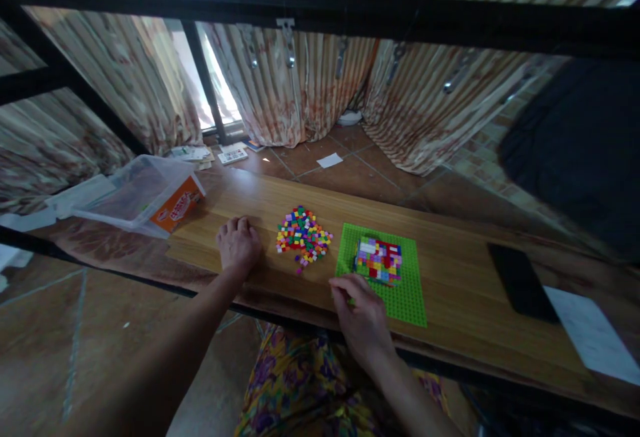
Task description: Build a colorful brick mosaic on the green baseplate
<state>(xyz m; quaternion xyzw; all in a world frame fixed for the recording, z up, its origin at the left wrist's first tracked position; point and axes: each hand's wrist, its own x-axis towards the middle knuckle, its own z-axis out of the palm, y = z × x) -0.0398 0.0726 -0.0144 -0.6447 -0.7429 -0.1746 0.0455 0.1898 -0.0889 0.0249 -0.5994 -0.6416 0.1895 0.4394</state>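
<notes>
A multicoloured brick block (379, 261) sits on a green baseplate (407, 300) at the four o'clock of a loose brick pile (303, 233), all on a wooden table (460, 290). The right hand (359, 307) hangs at the block's seven o'clock, thumb and fingertips drawn close; whether they pinch a brick cannot be told. The left hand (239, 243) rests at the pile's nine o'clock, fingers bent, its palm hidden.

A brick that small could slip from the fingertips and, with the table's edge near at six o'clock, drop to the floor. A low right wrist might nudge the baseplate or knock the block. A leftward hand swinging toward three o'clock could scatter the pile, the stray purple brick (299, 270) at its six o'clock most exposed.
</notes>
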